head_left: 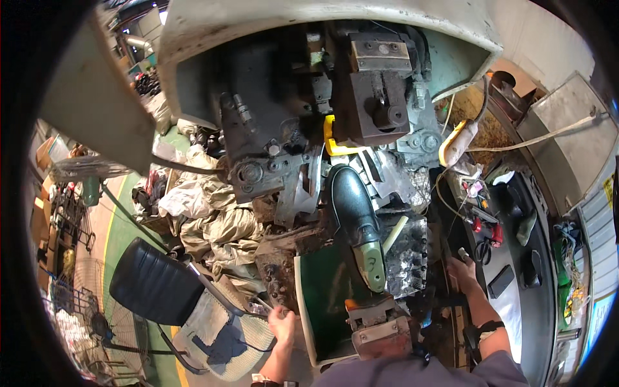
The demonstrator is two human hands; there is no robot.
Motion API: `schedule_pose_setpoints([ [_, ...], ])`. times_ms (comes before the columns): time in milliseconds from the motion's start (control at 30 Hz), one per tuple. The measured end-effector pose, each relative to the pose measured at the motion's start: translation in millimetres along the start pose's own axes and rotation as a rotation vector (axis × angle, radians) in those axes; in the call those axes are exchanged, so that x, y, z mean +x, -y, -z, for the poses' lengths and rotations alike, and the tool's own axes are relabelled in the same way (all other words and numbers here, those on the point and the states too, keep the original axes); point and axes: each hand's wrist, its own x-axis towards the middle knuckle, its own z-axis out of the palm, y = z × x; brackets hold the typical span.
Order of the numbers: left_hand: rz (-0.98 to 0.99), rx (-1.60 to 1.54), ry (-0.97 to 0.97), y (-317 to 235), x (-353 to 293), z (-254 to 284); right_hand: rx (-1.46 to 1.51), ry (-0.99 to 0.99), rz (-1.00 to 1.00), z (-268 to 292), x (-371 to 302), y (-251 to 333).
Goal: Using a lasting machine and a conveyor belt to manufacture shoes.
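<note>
A glossy black shoe upper (351,200) on a green shoe last (372,266) is at the middle of the machine (371,106), toe toward the metal jaws. Its heel end points toward me, above a metal support block (380,329). My left hand (282,324) is closed beside the chair's armrest, apart from the shoe. A thin metal piece (263,303) shows at its fingertips; what it belongs to is unclear. At the right, my right hand (461,272) is by the bench edge with fingers curled. A small pale thing shows at its fingertips, too small to name.
A chair with a black back (155,282) stands at the left, near piled pale sacks (216,219). On the dark bench (538,322) lie red-handled scissors (485,248) and dark shoe pieces (532,267). A yellow-and-white handheld control (456,143) hangs from a cable.
</note>
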Motion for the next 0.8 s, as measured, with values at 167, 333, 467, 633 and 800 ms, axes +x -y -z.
schedule_pose_setpoints([
  [167,-0.165,-0.626,0.086,-142.6,-4.1,11.1,0.015,0.193,0.122,-5.2,-5.9,40.7],
  [333,-0.412,-0.572,0.424,-299.8,-59.1,8.4,-0.03,0.463,0.318,-101.8,-72.4,89.2],
  [467,-0.666,-0.199,0.129,-346.5,-97.0,-38.6,-0.437,0.524,0.715,-123.6,-103.4,76.9],
  [633,-0.719,-0.271,0.01,-340.5,-103.6,-67.3,-0.67,0.463,0.846,-120.3,-104.3,63.7],
  [800,-0.714,-0.28,-0.045,-332.1,-106.1,-71.6,-0.659,0.621,0.67,-123.5,-104.5,62.9],
])
